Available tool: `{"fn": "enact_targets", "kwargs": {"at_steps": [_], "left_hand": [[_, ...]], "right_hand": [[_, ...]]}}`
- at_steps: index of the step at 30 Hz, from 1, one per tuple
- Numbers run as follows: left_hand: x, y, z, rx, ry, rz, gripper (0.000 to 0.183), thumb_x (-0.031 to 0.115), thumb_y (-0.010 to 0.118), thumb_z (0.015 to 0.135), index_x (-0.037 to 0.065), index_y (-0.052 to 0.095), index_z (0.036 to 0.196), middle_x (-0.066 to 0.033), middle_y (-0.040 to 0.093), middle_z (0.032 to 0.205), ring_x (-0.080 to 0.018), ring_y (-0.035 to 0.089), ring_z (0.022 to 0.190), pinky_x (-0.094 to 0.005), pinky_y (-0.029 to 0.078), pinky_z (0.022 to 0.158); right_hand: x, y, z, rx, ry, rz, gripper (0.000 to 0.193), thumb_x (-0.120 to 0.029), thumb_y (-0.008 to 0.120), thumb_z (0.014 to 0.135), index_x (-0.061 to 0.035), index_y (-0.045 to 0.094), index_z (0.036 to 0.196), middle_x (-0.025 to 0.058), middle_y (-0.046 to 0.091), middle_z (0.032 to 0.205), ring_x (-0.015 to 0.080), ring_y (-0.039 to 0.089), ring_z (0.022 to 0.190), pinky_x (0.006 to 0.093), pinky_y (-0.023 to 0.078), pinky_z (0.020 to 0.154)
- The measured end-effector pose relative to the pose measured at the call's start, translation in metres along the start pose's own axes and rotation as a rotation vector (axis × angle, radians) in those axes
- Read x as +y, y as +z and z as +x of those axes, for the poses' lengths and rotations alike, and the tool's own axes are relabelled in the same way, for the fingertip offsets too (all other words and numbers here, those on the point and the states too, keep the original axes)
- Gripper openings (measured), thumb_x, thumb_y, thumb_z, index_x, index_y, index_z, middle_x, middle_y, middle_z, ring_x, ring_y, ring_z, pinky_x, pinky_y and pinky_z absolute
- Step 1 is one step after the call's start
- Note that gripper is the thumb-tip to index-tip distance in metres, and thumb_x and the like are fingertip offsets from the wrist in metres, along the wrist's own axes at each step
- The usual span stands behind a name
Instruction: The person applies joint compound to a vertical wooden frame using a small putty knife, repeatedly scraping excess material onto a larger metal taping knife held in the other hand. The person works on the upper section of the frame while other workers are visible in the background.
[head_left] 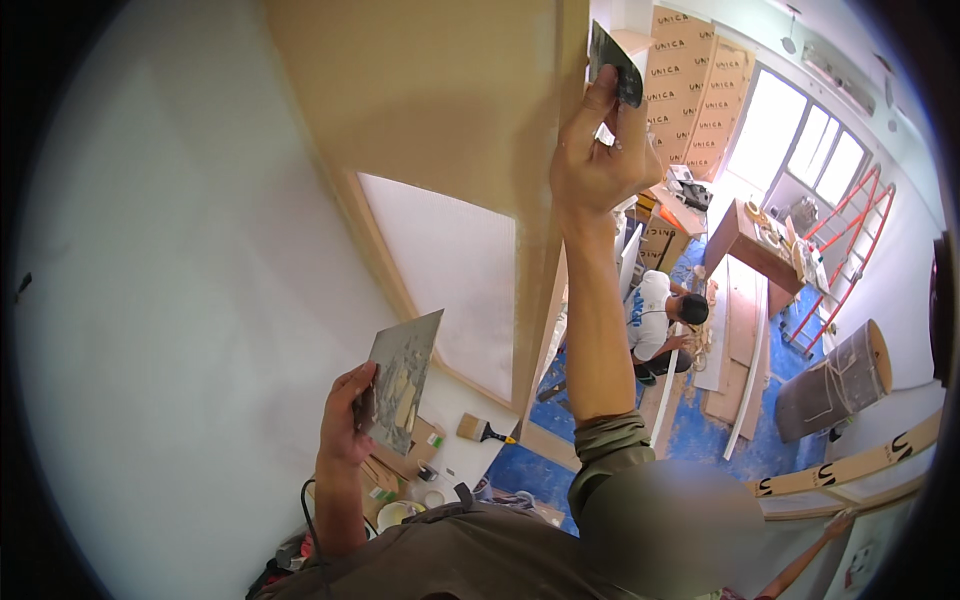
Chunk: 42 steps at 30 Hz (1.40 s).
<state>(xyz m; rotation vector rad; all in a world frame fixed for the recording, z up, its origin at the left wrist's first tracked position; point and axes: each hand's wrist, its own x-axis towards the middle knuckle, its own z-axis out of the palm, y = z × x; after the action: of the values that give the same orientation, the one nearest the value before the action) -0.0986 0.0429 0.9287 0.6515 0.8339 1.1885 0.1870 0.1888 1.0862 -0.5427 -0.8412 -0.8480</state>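
Observation:
My left hand [343, 422] grips the edge of a thin, flat metal plate [408, 375], which is tilted and smeared with pale putty. Raised high, my right hand [608, 160] pinches a dark, flexible scraper blade [617, 72] between thumb and fingers. The blade is at the edge of a tan wooden panel [430, 90]; whether it touches the wood I cannot tell. Below that panel is a wood-framed opening with a white surface [455, 270] inside.
A pale wall [170, 300] stands at left. Below lie a paintbrush [472, 428] and tubs [400, 512]. A person in a white shirt [652, 312] crouches among boards [735, 330]. Beyond are a wooden box [765, 250], a red ladder [850, 250] and a wrapped roll [825, 392]. Another person's arm [810, 555] shows lower right.

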Motion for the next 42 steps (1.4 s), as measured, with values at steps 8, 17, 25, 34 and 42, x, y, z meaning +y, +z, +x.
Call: {"fn": "enact_targets", "kwargs": {"at_steps": [8, 17, 25, 34, 42], "left_hand": [[-0.005, -0.024, 0.007, -0.016, 0.026, -0.042, 0.027, 0.02, 0.052, 0.093, -0.004, 0.062, 0.1, -0.0119, 0.069, 0.088, -0.0172, 0.069, 0.068, -0.0281, 0.058, 0.059], [-0.001, -0.009, 0.002, 0.063, 0.034, -0.062, 0.021, 0.019, 0.059, 0.091, 0.0, 0.063, 0.096, -0.0079, 0.067, 0.086, -0.0145, 0.066, 0.071, -0.0271, 0.056, 0.063], [0.004, 0.004, 0.001, 0.002, 0.013, 0.007, 0.02, 0.019, 0.06, 0.089, 0.001, 0.062, 0.097, -0.0071, 0.067, 0.086, -0.0141, 0.066, 0.073, -0.0263, 0.056, 0.064], [0.0, 0.009, 0.001, 0.356, 0.065, 0.087, 0.016, 0.025, 0.06, 0.089, 0.009, 0.062, 0.089, -0.0023, 0.064, 0.066, -0.0137, 0.057, 0.04, -0.0243, 0.047, 0.033], [0.002, 0.028, -0.012, 0.313, 0.053, 0.158, 0.017, 0.025, 0.06, 0.089, 0.007, 0.062, 0.089, -0.0037, 0.064, 0.067, -0.0121, 0.059, 0.046, -0.0238, 0.048, 0.038]], "right_hand": [[0.0, 0.002, -0.005, -0.01, -0.008, -0.028, 0.023, 0.002, 0.062, 0.083, 0.0046, 0.066, 0.106, 0.0166, 0.07, 0.077, 0.0188, 0.066, 0.055, 0.025, 0.047, 0.048], [-0.01, -0.007, -0.009, -0.142, -0.053, -0.122, 0.037, 0.01, 0.056, 0.071, 0.0072, 0.065, 0.107, 0.0176, 0.07, 0.08, 0.0235, 0.069, 0.062, 0.0258, 0.05, 0.05], [-0.008, -0.022, 0.004, 0.075, 0.459, 0.285, 0.022, -0.013, 0.061, 0.093, 0.0019, 0.061, 0.077, 0.0008, 0.058, 0.064, 0.0029, 0.047, 0.057, 0.0195, 0.04, 0.055], [0.013, -0.012, -0.001, -0.055, 0.321, 0.247, 0.011, -0.007, 0.066, 0.085, -0.0006, 0.069, 0.094, 0.0137, 0.066, 0.072, 0.0211, 0.063, 0.06, 0.0276, 0.048, 0.059], [-0.003, -0.049, -0.011, 0.024, 0.799, 0.669, 0.01, 0.001, 0.063, 0.086, 0.0068, 0.067, 0.093, 0.0114, 0.07, 0.083, 0.0141, 0.066, 0.072, 0.0252, 0.052, 0.07]]}}
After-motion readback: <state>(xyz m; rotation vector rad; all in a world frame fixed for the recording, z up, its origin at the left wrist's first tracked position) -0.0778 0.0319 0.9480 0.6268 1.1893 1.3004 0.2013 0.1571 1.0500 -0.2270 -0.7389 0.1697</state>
